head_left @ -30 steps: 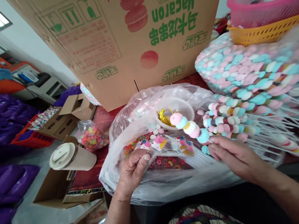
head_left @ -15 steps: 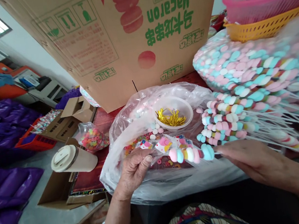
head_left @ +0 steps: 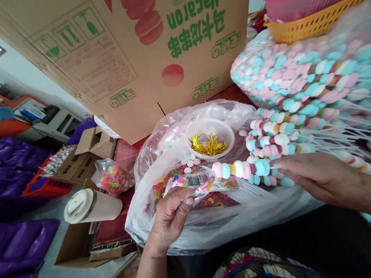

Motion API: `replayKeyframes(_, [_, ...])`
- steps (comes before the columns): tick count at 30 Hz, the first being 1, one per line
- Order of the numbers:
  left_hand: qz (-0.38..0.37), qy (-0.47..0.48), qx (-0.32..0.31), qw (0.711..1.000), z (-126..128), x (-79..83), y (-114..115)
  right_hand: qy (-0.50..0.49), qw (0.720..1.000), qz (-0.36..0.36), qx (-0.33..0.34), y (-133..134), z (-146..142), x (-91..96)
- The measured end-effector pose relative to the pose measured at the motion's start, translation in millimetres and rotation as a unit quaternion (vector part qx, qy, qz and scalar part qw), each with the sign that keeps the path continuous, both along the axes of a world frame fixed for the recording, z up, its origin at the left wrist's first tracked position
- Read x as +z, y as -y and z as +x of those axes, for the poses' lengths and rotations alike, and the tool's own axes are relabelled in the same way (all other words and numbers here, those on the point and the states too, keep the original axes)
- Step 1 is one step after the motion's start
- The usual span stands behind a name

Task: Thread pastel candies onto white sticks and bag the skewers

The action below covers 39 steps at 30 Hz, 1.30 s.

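Observation:
My right hand (head_left: 317, 177) pinches the stick of a marshmallow skewer (head_left: 240, 169) of pink, blue and white pieces, held level with its tip pointing left. My left hand (head_left: 173, 213) is closed on the edge of a small printed plastic wrapper (head_left: 200, 183), just left of the skewer's tip. Both hover over a clear plastic sheet (head_left: 161, 160) on the table. A white bowl (head_left: 211, 139) of gold twist ties sits just beyond the hands. A heap of finished skewers (head_left: 294, 133) lies to the right.
A big Macaron carton (head_left: 126, 51) stands behind. A large bag of marshmallows (head_left: 313, 72) and pink and yellow baskets (head_left: 318, 7) fill the right. A lidded cup (head_left: 90, 205), a bag of colourful rings (head_left: 113, 178) and open boxes (head_left: 81, 152) sit left.
The right hand lowered the skewer from upright to level, then brought it up toward the wrapper. The left hand lifted the wrapper's edge off the pile.

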<state>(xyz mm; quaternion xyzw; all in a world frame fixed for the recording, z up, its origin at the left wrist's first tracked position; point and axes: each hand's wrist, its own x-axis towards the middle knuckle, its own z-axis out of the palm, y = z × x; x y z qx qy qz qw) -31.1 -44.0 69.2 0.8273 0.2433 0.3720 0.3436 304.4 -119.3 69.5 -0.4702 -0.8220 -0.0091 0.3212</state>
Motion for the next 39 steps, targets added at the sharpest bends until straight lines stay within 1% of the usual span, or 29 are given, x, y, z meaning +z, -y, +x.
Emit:
replayKeyframes(3, [0.014, 0.006, 0.002, 1.0, -0.3, 2.0, -3.1, 0.002, 1.0, 0.015, -0.006, -0.9, -2.4, 0.1])
replayKeyframes(6, [0.003, 0.004, 0.022, 1.0, 0.2, 0.9, -4.7, 0.007, 0.999, 0.035, -0.008, 0.0, -6.4, 0.8])
replayKeyframes(9, [-0.022, 0.0, 0.056, 0.998, 1.3, -4.3, -4.7, 0.011, 1.0, 0.021, 0.005, 3.7, -10.1, 0.9])
replayKeyframes(12, [-0.044, -0.005, 0.08, 0.996, 1.5, -9.7, -4.7, -0.01, 1.0, 0.006, 0.016, 7.8, -10.1, 2.3])
replayKeyframes(15, [-0.079, 0.006, 0.059, 0.995, 0.2, -11.7, -5.0, -0.061, 0.998, -0.008, 0.002, 8.3, -4.7, 4.5])
replayKeyframes(17, [-0.123, 0.013, 0.04, 0.992, -1.2, -11.8, -4.8, -0.078, 0.997, -0.021, -0.001, 5.7, -0.1, 5.5])
replayKeyframes(20, [-0.225, 0.027, 0.033, 0.974, -2.7, -14.1, -3.1, -0.066, 0.997, -0.038, 0.001, -1.1, 3.2, 6.0])
replayKeyframes(23, [-0.33, 0.058, 0.014, 0.942, -1.5, -20.7, -1.3, -0.045, 0.998, -0.047, -0.005, -6.6, 1.1, 6.4])
replayKeyframes(25, [-0.377, 0.087, 0.006, 0.922, 1.1, -25.1, -0.8, -0.041, 0.998, -0.038, 0.002, -7.4, -0.5, 6.5])
replayKeyframes(27, [-0.4, 0.112, 0.016, 0.91, 4.8, -26.6, -0.6, -0.053, 0.998, -0.038, 0.012, -5.6, -0.9, 6.1])
replayKeyframes(29, [-0.409, 0.114, 0.001, 0.905, 9.4, -24.0, 0.2, -0.078, 0.995, -0.058, 0.008, -2.1, -1.6, 5.6])
replayKeyframes(31, [-0.422, 0.09, -0.038, 0.901, 14.9, -18.7, 2.2, -0.121, 0.988, -0.093, -0.023, 2.0, -5.5, 6.0])
replayKeyframes(33, [-0.439, 0.068, -0.059, 0.894, 20.6, -13.9, 5.0, -0.178, 0.973, -0.137, -0.06, 5.4, -13.2, 7.1])
replayKeyframes(35, [-0.456, 0.059, -0.055, 0.886, 25.2, -12.1, 7.8, -0.223, 0.957, -0.171, -0.077, 7.6, -21.9, 7.8])
replayKeyframes(37, [-0.477, 0.065, -0.048, 0.875, 27.8, -14.1, 9.8, -0.247, 0.949, -0.183, -0.072, 9.4, -27.2, 6.8])
replayKeyframes(39, [-0.492, 0.08, -0.023, 0.866, 28.3, -18.0, 10.5, -0.273, 0.939, -0.197, -0.068, 12.1, -27.0, 3.2])
